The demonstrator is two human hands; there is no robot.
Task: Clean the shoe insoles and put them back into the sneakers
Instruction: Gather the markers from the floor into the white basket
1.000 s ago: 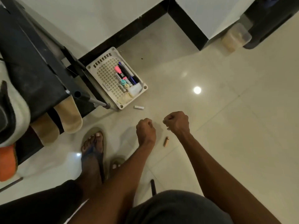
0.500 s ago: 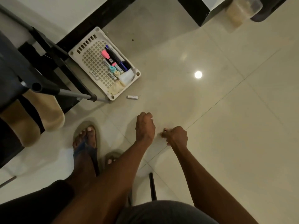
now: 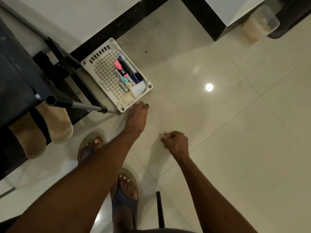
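Insoles [image 3: 55, 121] are left hanging off the dark rack, uncleaned, while a small battery [image 3: 165, 135] is pinched in the right hand [image 3: 176, 142]; left hand [image 3: 138, 115], grip unreadable, is stretched to the basket [image 3: 149, 85] corner.

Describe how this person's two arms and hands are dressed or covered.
Both arms are bare from the bottom of the picture to the fingertips: no sleeves, gloves, watch or bracelet show. The left hand and the right hand appear ringless, though the fingers are partly hidden. Short fingernails cannot be judged clearly.
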